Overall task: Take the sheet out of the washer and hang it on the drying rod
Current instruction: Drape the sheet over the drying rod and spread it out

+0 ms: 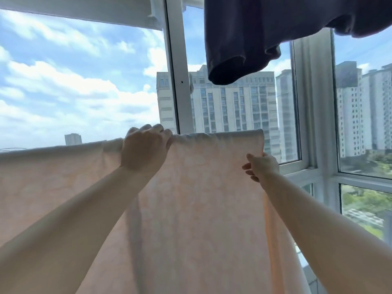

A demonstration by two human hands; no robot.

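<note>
A pale pink sheet (207,187) hangs draped over a drying rod that it hides; its folded top edge runs from the left border to about the middle right. A thin bare piece of the rod (12,148) shows at the far left. My left hand (144,149) grips the sheet's top fold, fingers curled over it. Lower down, my right hand (262,166) holds the sheet's right side edge, its fingers hidden behind the cloth.
A dark navy garment (244,43) hangs overhead at the upper right. White window frames (178,85) stand close behind the sheet, with high-rise buildings (233,107) and sky outside. A window sill corner (314,166) lies to the right.
</note>
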